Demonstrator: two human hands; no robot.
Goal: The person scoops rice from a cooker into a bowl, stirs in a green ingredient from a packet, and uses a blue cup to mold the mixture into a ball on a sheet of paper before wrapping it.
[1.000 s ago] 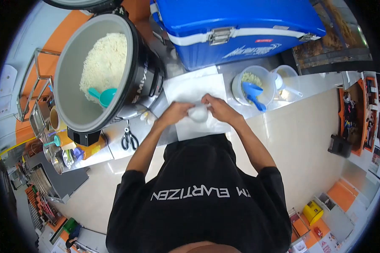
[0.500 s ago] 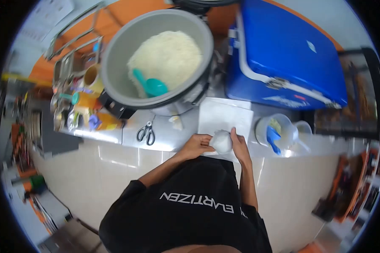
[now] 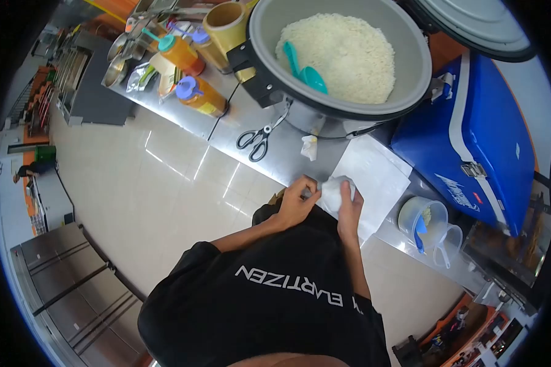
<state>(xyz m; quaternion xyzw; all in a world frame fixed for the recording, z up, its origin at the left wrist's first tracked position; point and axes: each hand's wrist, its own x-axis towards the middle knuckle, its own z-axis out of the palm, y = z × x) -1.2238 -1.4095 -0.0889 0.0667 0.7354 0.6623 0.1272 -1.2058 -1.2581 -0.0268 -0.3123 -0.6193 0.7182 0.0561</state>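
Observation:
Near the counter's front edge, a round white wrapped bundle [image 3: 332, 193] is between my two hands. My left hand [image 3: 299, 200] is closed at the bundle's left side, its fingers curled and pinching the wrapping. On the right side, my right hand [image 3: 349, 211] holds the bundle with its thumb across it. Flat white paper sheets [image 3: 376, 177] lie on the counter beside and behind it. Behind these is a large cooker [image 3: 260, 37] of white rice [image 3: 355, 55], with a teal scoop [image 3: 312, 78] resting in the rice.
Black-handled scissors [image 3: 257, 144] and a paper scrap [image 3: 309, 147] lie on the steel counter. Sauce bottles [image 3: 202, 98] stand at the left. A blue cooler [image 3: 496, 134] is at the right, near a clear tub [image 3: 410, 215]. At far left there is another person [image 3: 35, 169].
The view has turned and shifted left, so the counter now runs diagonally. My left hand's fingers have come further round to the front of the bundle, and my right hand remains on it.

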